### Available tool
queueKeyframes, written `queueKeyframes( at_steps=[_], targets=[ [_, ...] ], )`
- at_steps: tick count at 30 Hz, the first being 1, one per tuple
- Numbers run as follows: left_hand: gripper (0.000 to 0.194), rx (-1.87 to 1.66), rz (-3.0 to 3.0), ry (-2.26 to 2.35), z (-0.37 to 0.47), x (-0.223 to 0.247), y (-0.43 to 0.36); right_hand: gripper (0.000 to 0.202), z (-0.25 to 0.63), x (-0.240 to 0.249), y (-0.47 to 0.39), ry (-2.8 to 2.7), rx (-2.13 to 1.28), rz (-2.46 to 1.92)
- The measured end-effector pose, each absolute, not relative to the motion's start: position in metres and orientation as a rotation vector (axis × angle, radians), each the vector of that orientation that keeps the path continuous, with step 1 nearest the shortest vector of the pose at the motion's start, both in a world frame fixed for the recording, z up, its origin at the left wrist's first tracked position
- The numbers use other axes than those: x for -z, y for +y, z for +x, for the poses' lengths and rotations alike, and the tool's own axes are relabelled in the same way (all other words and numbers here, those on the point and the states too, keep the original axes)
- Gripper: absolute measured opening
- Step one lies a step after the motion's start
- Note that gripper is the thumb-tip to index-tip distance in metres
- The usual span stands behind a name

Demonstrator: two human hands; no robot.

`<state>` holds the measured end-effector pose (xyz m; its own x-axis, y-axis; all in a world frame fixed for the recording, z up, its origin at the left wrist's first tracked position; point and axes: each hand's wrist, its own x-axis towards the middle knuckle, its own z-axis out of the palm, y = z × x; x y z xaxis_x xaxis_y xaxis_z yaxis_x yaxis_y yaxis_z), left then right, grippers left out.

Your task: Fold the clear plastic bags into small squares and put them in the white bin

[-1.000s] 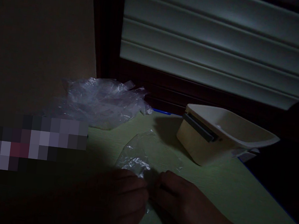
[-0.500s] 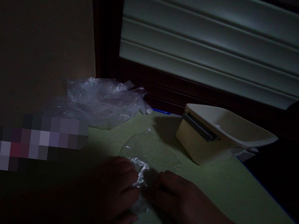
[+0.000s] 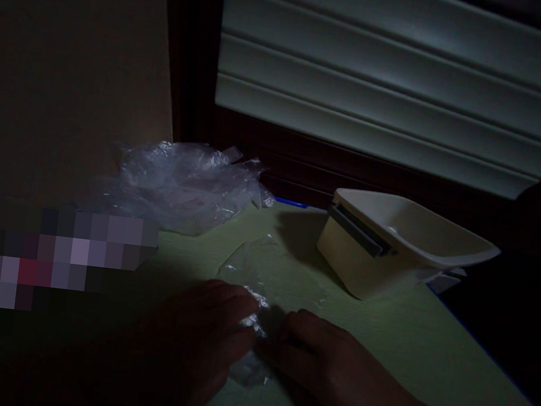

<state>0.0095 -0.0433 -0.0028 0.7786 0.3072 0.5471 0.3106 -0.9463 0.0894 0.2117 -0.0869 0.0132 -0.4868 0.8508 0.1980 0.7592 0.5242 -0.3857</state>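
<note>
A clear plastic bag (image 3: pixel 258 263) lies on the pale green tabletop (image 3: pixel 381 346), bunched and shiny between my two hands. My left hand (image 3: pixel 216 334) has its fingers curled together on the left side of the bunched part. From the right, my right hand (image 3: pixel 313 345) pinches the bag with bent fingers, its knuckles facing up. The two hands are close together but apart. Dim light hides the fingertips and the exact grip.
Crumpled clear plastic bags (image 3: pixel 189 184) are heaped at the back left by the wall. A cream plastic bin (image 3: pixel 362 259) with a grey clip stands tilted near the right edge. A blurred patch (image 3: pixel 79 253) covers something at left. Behind is a slatted shutter (image 3: pixel 387 73).
My left hand has shifted slightly, its fingers drawing closer together and its thumb moving out of sight. The right hand stays nearly still, and the bag has hardly moved.
</note>
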Motion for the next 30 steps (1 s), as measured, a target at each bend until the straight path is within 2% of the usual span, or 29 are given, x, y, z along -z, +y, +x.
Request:
queueKeyframes(
  at_steps=[5, 9, 17, 22, 30],
  targets=[
    [0.024, 0.718, -3.014, -0.56, 0.01, 0.0, -0.045, 0.024, 0.215, -0.006, -0.088, -2.461, -0.187, -1.248],
    [0.022, 0.636, -3.046, -0.59, 0.009, -0.001, -0.041, 0.021, 0.213, -0.009, -0.088, -2.441, -0.241, -1.274],
    [0.018, 0.639, -3.036, -0.651, 0.0, -0.012, -0.042, 0.018, 0.216, -0.008, -0.086, -2.574, -0.005, -1.237],
    [0.026, 0.668, -2.99, -0.602, -0.001, -0.017, -0.044, 0.024, 0.224, -0.017, -0.085, -2.6, -0.018, -1.456],
    [0.022, 0.667, -2.943, -0.604, -0.001, -0.02, -0.046, 0.026, 0.235, -0.028, -0.085, -2.476, -0.056, -1.687]
  ],
)
